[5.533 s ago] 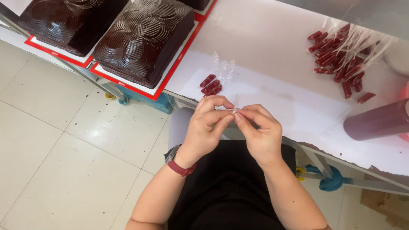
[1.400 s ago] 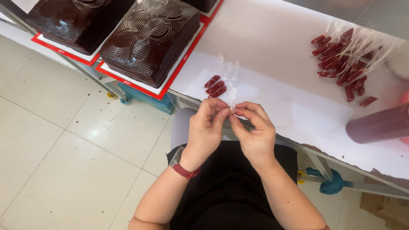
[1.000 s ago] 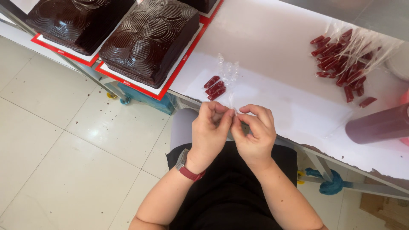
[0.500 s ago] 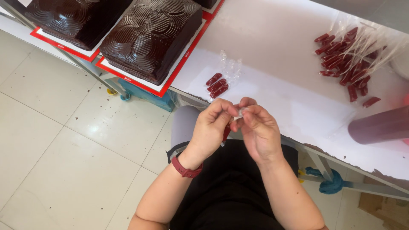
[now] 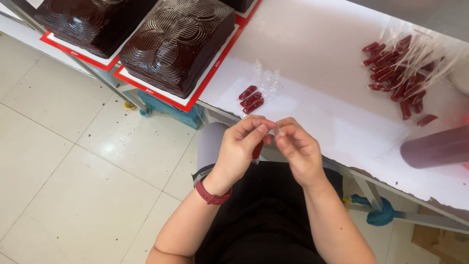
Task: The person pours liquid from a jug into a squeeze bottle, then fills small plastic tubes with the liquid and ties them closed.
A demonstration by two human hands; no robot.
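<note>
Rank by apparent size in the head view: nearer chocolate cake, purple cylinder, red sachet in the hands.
1. Nearer chocolate cake.
2. Purple cylinder, partly cropped by the frame.
3. Red sachet, mostly hidden by the left hand.

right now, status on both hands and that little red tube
Left hand and right hand pinch small red tube together. Held above lap, off white table. Nothing obstructing.

This looks like the work room of a cake shop or bakery. Two large chocolate cakes [image 5: 178, 41] with combed swirls sit on white boards with red edges [image 5: 215, 63], lined up on a metal rack. Beside them a long white desk [image 5: 332, 98] carries a heap of small clear bags with dark red filling [image 5: 403, 68], a few more of them [image 5: 251, 99] near the edge, and a dark red roll [image 5: 435, 146]. The floor is pale tile [image 5: 73, 171], flecked with crumbs, with metal legs under the desk.
</note>
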